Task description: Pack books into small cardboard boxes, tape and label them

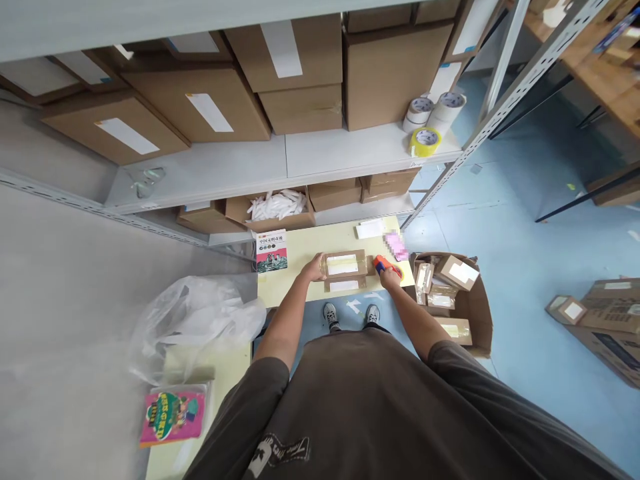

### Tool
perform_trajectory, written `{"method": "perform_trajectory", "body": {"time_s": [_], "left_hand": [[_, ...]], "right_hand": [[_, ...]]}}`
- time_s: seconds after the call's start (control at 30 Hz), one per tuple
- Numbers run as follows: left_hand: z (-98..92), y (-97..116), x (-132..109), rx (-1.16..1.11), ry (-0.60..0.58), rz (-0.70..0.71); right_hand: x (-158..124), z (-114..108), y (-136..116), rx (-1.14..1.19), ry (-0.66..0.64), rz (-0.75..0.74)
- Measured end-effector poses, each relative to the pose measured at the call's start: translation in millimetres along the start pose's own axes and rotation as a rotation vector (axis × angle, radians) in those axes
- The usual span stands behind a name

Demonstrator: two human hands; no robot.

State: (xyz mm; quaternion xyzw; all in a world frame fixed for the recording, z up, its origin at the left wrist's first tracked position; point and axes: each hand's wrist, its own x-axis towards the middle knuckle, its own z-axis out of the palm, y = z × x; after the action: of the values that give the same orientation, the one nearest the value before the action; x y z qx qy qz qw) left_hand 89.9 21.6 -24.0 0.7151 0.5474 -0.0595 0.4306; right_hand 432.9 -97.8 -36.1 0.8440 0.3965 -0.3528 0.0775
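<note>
On the pale yellow table point(300, 243) lies a small cardboard box point(353, 255) with a white label and shiny tape over its top. My left hand point(314, 268) grips the box's left end. My right hand point(390, 277) is closed around an orange and blue tape dispenser point(382, 263), just off the box's right end. A yellowish roll shows at the dispenser's right side. Along the near side of the box lies a brown flat piece with a white label point(344, 285); whether it is part of the box I cannot tell.
A book point(271, 252), white paper point(369, 229) and a pink item point(395, 245) lie on the table. At right stands an open carton point(481, 313) with several taped boxes. Behind is a shelf point(330, 153) bearing cartons and tape rolls point(425, 141). A plastic bag point(200, 313) sits left.
</note>
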Motion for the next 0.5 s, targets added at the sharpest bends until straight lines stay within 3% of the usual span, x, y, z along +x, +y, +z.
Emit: {"method": "perform_trajectory", "body": {"time_s": [0.13,0.27,0.37,0.5], "left_hand": [[1.7,0,-3,-0.052,0.004,-0.035],[9.1,0,-6,-0.190,-0.022,-0.067],[22.9,3,-5,-0.256,0.097,-0.111],[47.0,9,-2,-0.279,0.294,-0.145]], "right_hand": [[-13,-5,-8,0.011,0.025,-0.045],[-23,-16,-48,0.157,0.038,-0.235],[-25,-20,-84,0.217,-0.050,-0.252],[-25,-14,-110,0.173,0.007,-0.128]]}}
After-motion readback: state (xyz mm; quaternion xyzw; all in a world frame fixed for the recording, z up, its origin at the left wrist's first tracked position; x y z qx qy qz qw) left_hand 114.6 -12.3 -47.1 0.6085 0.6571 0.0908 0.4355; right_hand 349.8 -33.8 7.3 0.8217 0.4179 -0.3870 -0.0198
